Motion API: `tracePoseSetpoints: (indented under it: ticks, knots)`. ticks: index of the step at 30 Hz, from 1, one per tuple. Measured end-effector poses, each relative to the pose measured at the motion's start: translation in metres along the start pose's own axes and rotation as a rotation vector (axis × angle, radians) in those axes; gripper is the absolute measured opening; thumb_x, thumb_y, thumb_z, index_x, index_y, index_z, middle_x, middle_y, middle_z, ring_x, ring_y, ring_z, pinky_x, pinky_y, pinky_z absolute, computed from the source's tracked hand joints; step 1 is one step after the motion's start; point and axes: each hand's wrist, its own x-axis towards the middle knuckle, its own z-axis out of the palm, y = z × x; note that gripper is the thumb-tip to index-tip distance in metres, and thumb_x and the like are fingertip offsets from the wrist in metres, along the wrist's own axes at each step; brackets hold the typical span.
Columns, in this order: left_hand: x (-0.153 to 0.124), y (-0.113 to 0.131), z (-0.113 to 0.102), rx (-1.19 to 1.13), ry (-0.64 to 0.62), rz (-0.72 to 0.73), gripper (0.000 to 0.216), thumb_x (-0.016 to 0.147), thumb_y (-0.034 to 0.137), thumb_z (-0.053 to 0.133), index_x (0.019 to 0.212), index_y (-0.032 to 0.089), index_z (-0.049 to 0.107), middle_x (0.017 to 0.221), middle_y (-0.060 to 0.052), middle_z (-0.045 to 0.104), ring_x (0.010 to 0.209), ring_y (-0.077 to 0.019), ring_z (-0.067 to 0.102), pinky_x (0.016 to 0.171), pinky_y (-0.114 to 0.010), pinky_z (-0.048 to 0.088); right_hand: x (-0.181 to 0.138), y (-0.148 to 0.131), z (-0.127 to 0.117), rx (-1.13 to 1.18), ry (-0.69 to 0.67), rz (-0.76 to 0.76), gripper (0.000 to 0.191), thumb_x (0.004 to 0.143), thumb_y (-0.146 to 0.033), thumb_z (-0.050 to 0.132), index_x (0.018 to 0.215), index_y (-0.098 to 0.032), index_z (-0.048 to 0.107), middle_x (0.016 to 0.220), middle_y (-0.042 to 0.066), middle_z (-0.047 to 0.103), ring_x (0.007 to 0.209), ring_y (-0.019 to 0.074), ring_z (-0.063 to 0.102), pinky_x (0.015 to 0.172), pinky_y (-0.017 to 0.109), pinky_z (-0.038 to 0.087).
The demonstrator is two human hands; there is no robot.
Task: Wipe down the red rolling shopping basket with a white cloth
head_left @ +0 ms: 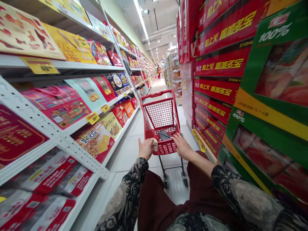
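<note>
A red plastic shopping cart [166, 148] stands upright right in front of me. At the left end of its near edge, my left hand [145, 149] is closed around a small pale crumpled item [155, 145]; its exact kind is unclear. That hand's thumb points up, and whether its fingers also grip the cart is hidden. My right hand [183, 147] curls its fingers over the right end of the same edge. Between both hands, a flat dark grey device [164, 135] with a black cable lies in the cart's upper basket.
White shelves [72, 126] with boxed biscuits and yellow price tags line the left side. Stacked red drink cartons [216, 86] and green juice boxes [271, 93] rise close on the right. A tiled aisle [134, 141] runs ahead, with a distant person [158, 70] in orange.
</note>
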Motion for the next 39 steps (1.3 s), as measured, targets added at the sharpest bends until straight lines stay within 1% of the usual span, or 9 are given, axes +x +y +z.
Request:
tracePoseSetpoints:
  ticks: [5, 9, 17, 21, 25, 30, 32, 35, 39]
  knots:
    - [0.001, 0.01, 0.0, -0.022, 0.026, -0.004, 0.032, 0.08, 0.013, 0.043, 0.107, 0.026, 0.055, 0.11, -0.003, 0.063, 0.103, -0.0199, 0.055, 0.106, -0.058, 0.009, -0.005, 0.011, 0.002, -0.135, -0.019, -0.071, 0.07, 0.072, -0.001, 0.035, 0.14, -0.015, 0.028, 0.148, 0.01, 0.024, 0.137, 0.025, 0.014, 0.101, 0.055, 0.028]
    - [0.0, 0.02, -0.002, -0.003, 0.018, 0.019, 0.03, 0.081, 0.013, 0.043, 0.105, 0.025, 0.056, 0.105, -0.003, 0.064, 0.099, -0.0197, 0.056, 0.107, -0.057, 0.01, -0.005, 0.024, -0.002, -0.188, -0.018, -0.076, 0.069, 0.072, -0.002, 0.036, 0.139, -0.015, 0.03, 0.147, 0.01, 0.026, 0.136, 0.025, 0.018, 0.103, 0.056, 0.024]
    - [-0.001, 0.057, 0.004, -0.111, 0.053, 0.109, 0.028, 0.083, 0.018, 0.044, 0.108, 0.025, 0.055, 0.114, -0.003, 0.062, 0.101, -0.0198, 0.056, 0.106, -0.057, 0.012, 0.009, 0.046, -0.024, -0.222, -0.06, 0.151, 0.063, 0.073, -0.006, 0.036, 0.136, -0.011, 0.035, 0.145, 0.013, 0.029, 0.136, 0.0256, 0.018, 0.106, 0.057, 0.016]
    - [-0.003, 0.066, 0.005, -0.195, 0.083, 0.231, 0.033, 0.082, 0.015, 0.046, 0.111, 0.028, 0.055, 0.119, -0.003, 0.06, 0.109, -0.0187, 0.053, 0.107, -0.058, 0.007, 0.012, 0.023, -0.037, -0.189, -0.057, 0.199, 0.057, 0.074, -0.008, 0.036, 0.131, -0.01, 0.043, 0.145, 0.013, 0.03, 0.135, 0.0267, 0.019, 0.105, 0.057, 0.016]
    - [-0.005, 0.046, 0.005, -0.178, 0.127, 0.295, 0.036, 0.082, 0.015, 0.047, 0.114, 0.029, 0.055, 0.125, -0.004, 0.056, 0.114, -0.0183, 0.05, 0.108, -0.058, 0.005, 0.005, -0.003, -0.032, -0.042, -0.071, 0.111, 0.052, 0.076, -0.01, 0.036, 0.126, -0.014, 0.048, 0.138, 0.009, 0.042, 0.132, 0.0231, 0.028, 0.104, 0.052, 0.021]
    - [0.002, 0.024, 0.003, -0.088, 0.152, 0.245, 0.038, 0.083, 0.015, 0.047, 0.118, 0.028, 0.053, 0.13, -0.006, 0.053, 0.118, -0.0194, 0.048, 0.107, -0.059, 0.009, 0.002, 0.005, -0.027, -0.008, -0.04, 0.134, 0.053, 0.074, -0.006, 0.036, 0.125, -0.014, 0.049, 0.135, 0.009, 0.046, 0.131, 0.0235, 0.03, 0.104, 0.053, 0.019]
    - [0.006, 0.03, 0.003, -0.074, 0.183, 0.247, 0.035, 0.084, 0.018, 0.047, 0.117, 0.027, 0.054, 0.129, -0.007, 0.053, 0.118, -0.0203, 0.048, 0.107, -0.059, 0.011, 0.003, 0.004, -0.031, -0.023, -0.01, 0.137, 0.05, 0.075, -0.007, 0.037, 0.122, -0.013, 0.052, 0.134, 0.011, 0.047, 0.13, 0.0253, 0.031, 0.104, 0.053, 0.018]
    - [0.006, 0.047, 0.005, -0.074, 0.218, 0.356, 0.029, 0.087, 0.025, 0.045, 0.114, 0.028, 0.055, 0.126, -0.004, 0.056, 0.12, -0.0196, 0.046, 0.108, -0.057, 0.012, -0.001, -0.013, -0.035, 0.0, 0.058, 0.093, 0.046, 0.078, -0.011, 0.039, 0.12, -0.014, 0.054, 0.134, 0.011, 0.048, 0.128, 0.0249, 0.034, 0.104, 0.05, 0.019]
    - [0.005, 0.054, 0.006, -0.054, 0.17, 0.459, 0.033, 0.088, 0.021, 0.042, 0.119, 0.026, 0.051, 0.128, -0.005, 0.055, 0.123, -0.0184, 0.044, 0.109, -0.054, 0.013, -0.013, -0.033, -0.025, 0.062, 0.092, -0.005, 0.039, 0.084, -0.022, 0.04, 0.121, -0.016, 0.053, 0.128, 0.012, 0.053, 0.122, 0.0246, 0.041, 0.1, 0.048, 0.026]
